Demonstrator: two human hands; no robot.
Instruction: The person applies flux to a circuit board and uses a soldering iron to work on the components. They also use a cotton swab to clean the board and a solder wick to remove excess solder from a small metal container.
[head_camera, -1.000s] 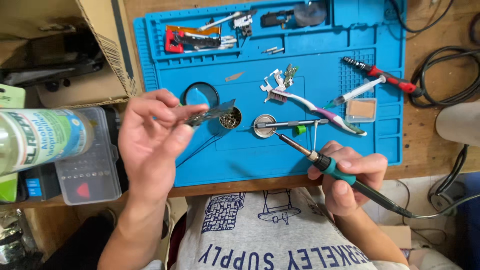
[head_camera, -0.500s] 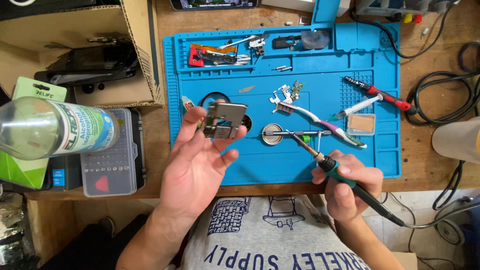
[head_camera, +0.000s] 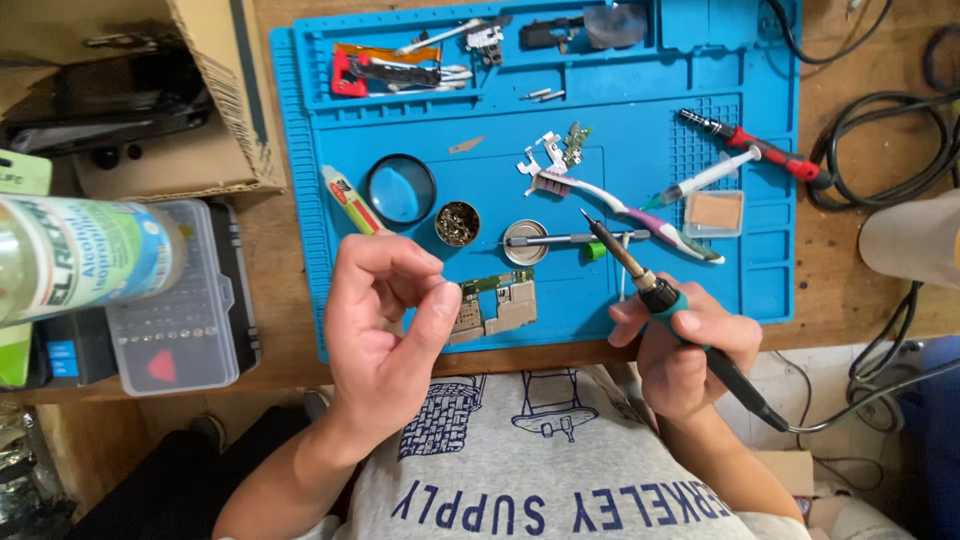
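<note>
Small green-and-silver phone circuit board (head_camera: 497, 303) lies flat on the blue silicone work mat (head_camera: 300, 240), its edge pinched by the left hand (head_camera: 385, 320), while the right hand (head_camera: 685, 345) grips the teal-collared soldering iron (head_camera: 640, 280), its tip raised, so soldering looks not yet begun.

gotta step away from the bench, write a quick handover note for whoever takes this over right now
Left hand: thumb and fingers on the edge of the circuit board, which lies on the blue mat near its front edge.
Right hand: grips the soldering iron, tip up over the mat and clear of the board.
Done: board laid on the mat.
Left: no soldering contact yet; any joints are too small to judge.
</note>
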